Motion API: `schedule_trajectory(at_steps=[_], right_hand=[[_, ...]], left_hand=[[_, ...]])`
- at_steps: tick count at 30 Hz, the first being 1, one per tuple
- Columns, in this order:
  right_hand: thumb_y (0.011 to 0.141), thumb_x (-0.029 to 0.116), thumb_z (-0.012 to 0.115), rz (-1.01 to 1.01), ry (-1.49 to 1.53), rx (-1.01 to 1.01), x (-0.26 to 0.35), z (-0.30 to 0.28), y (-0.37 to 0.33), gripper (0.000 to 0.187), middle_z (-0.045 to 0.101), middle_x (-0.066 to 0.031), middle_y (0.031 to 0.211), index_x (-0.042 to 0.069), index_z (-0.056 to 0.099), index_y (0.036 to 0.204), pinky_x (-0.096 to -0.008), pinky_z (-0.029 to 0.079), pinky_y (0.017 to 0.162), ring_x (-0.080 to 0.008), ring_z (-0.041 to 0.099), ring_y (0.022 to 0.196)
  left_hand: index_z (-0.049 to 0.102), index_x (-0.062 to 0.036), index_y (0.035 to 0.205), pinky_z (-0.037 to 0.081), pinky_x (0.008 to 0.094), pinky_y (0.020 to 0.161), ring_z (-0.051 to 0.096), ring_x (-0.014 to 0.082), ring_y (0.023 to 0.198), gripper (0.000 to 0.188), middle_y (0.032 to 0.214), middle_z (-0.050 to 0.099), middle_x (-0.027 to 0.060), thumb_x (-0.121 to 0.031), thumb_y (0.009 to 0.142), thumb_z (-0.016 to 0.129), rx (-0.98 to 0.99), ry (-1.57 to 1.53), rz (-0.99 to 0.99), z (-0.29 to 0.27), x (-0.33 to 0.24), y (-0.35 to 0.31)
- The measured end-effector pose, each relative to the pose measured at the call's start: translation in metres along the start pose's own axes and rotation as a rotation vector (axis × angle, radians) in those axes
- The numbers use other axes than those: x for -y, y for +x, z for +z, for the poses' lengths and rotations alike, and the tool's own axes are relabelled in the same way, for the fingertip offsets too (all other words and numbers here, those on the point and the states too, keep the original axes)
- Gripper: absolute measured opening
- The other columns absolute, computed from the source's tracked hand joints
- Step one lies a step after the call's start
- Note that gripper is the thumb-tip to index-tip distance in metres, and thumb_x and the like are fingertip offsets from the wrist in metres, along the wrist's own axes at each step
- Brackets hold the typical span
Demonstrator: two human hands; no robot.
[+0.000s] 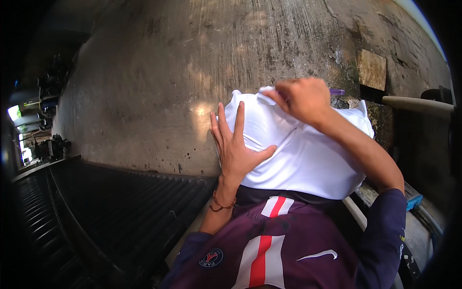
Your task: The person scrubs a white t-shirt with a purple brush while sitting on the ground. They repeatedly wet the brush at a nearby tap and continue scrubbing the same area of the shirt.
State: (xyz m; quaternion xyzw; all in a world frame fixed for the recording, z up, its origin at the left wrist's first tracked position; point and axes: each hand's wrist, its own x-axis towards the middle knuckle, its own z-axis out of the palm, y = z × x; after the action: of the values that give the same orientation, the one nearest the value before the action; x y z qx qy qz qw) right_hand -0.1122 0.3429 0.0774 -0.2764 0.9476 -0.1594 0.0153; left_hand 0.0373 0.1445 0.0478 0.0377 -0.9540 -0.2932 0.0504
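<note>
We have a white garment (308, 159) spread over the edge of a rough, stained concrete slab (159, 86), just in front of our chest. Our left hand (237, 149) lies flat on the cloth with fingers spread apart, pinning its left side, closed on nothing. Our right hand (302, 98) is clenched near the garment's top edge, fingers together around what looks like a purple-handled brush (336, 91); only its tip shows, so we cannot be sure what it is. The main risk, as we judge it, is the fabric sliding: the garment hangs partly over the slab's near edge, and a hard stroke with the right hand could drag it out from under the flat palm. The rough, pitted concrete could also snag or scuff the white cloth, and the dark staining on the slab might transfer onto it. To our left runs a dark ribbed surface (120, 207).
</note>
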Motion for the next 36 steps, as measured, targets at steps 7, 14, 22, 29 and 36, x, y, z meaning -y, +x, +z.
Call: schedule_trajectory(at_steps=[7, 14, 22, 29, 36], right_hand=[[0.102, 0.064, 0.071, -0.113, 0.261, -0.001, 0.004, -0.009, -0.011, 0.053, 0.071, -0.0116, 0.061, 0.016, 0.085, 0.084, -0.0450, 0.055, 0.052, -0.0335, 0.072, 0.055], [0.105, 0.060, 0.065, -0.278, 0.251, 0.112, 0.026, 0.011, -0.031, 0.052, 0.073, -0.0106, 0.065, 0.016, 0.081, 0.082, -0.0483, 0.058, 0.053, -0.0339, 0.074, 0.057], [0.104, 0.062, 0.064, -0.171, 0.137, 0.172, 0.024, -0.001, -0.001, 0.051, 0.076, -0.0110, 0.068, 0.019, 0.084, 0.085, -0.0491, 0.060, 0.056, -0.0325, 0.077, 0.062], [0.106, 0.068, 0.058, -0.020, 0.021, 0.202, 0.020, -0.011, 0.012, 0.056, 0.079, -0.0107, 0.076, 0.021, 0.087, 0.093, -0.0454, 0.062, 0.061, -0.0304, 0.080, 0.071], [0.104, 0.070, 0.062, -0.164, -0.044, 0.271, 0.007, -0.017, 0.012, 0.056, 0.079, -0.0122, 0.076, 0.020, 0.086, 0.098, -0.0479, 0.063, 0.064, -0.0331, 0.080, 0.071]], left_hand=[[0.049, -0.0068, 0.170, 0.030, 0.0717, 0.127, 0.028, 0.0593, 0.160, 0.117, 0.176, 0.033, 0.0323, -0.052, 0.074, 0.099, -0.177, -0.205, 0.142, 0.003, 0.014, -0.005], [0.054, -0.0182, 0.168, 0.029, 0.0682, 0.130, 0.031, 0.0601, 0.158, 0.098, 0.174, 0.035, 0.0338, -0.045, 0.083, 0.094, -0.095, -0.053, 0.031, 0.004, 0.010, -0.005], [0.051, -0.0204, 0.170, 0.031, 0.0678, 0.129, 0.033, 0.0612, 0.156, 0.113, 0.173, 0.036, 0.0349, -0.047, 0.072, 0.100, -0.088, -0.058, 0.002, 0.006, 0.008, 0.003], [0.051, -0.0183, 0.170, 0.031, 0.0679, 0.129, 0.032, 0.0609, 0.157, 0.114, 0.173, 0.036, 0.0354, -0.043, 0.070, 0.101, -0.085, -0.071, -0.035, 0.010, 0.009, 0.001], [0.051, -0.0175, 0.170, 0.032, 0.0690, 0.128, 0.030, 0.0609, 0.158, 0.110, 0.174, 0.035, 0.0343, -0.050, 0.077, 0.099, -0.050, -0.072, -0.021, 0.008, 0.014, -0.002]])
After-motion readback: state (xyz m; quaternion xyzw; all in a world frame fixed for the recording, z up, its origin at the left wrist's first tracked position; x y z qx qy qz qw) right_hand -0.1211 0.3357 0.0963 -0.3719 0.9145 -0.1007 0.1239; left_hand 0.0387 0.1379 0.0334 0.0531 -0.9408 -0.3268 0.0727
